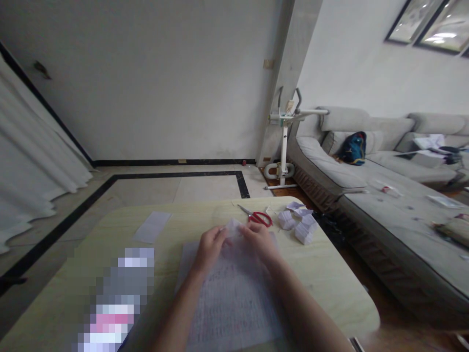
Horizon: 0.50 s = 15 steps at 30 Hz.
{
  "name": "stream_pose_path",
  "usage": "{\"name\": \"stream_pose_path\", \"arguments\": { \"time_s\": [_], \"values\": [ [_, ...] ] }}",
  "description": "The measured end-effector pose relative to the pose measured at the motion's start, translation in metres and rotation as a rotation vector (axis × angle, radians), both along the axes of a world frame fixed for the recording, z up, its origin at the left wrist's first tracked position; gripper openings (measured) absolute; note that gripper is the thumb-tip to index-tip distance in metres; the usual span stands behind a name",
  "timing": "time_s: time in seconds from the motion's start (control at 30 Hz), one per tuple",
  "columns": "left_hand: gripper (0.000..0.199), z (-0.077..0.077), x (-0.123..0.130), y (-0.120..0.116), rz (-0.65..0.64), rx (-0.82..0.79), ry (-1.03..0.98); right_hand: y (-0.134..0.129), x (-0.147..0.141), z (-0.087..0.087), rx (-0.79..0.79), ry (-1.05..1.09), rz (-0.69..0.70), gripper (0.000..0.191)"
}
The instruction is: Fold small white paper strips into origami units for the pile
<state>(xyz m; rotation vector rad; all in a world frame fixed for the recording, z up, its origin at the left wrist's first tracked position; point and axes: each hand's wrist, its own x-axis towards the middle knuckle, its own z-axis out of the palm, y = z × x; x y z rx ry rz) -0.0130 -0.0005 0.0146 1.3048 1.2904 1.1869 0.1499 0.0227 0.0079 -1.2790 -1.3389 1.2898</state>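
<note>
Between my two hands is a small piece of folded white paper (232, 226), gripped at its two sides. My left hand (210, 246) pinches its left edge, and my right hand (259, 239) pinches the right. Below them a large sheet covered in writing (232, 298) lies flat on the table, partly hidden by my forearms. Just beyond my right hand lie scissors with red handles (261, 219), their blades pointing to the far left. Several folded paper pieces (304, 229) sit in a loose group at the table's far right corner.
The pale wooden table (337, 293) has rounded corners. A blank paper slip (153, 227) lies at its far left, and a blurred-out object (120, 298) is at the near left. Beyond the table are white exercise equipment (284, 146) and a grey sofa (384, 205).
</note>
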Motion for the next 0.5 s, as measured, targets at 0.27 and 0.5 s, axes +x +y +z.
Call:
{"name": "stream_pose_path", "arguments": {
  "time_s": [0.27, 0.5],
  "values": [
    [0.034, -0.0019, 0.0, 0.0017, -0.048, -0.071, -0.004, -0.0003, -0.0031, -0.0008, 0.056, -0.008, 0.025, 0.036],
    [0.027, 0.0026, 0.002, -0.0009, -0.014, -0.074, 0.0, -0.0013, -0.002, -0.0007, 0.08, -0.014, 0.043, 0.034]
  ]
}}
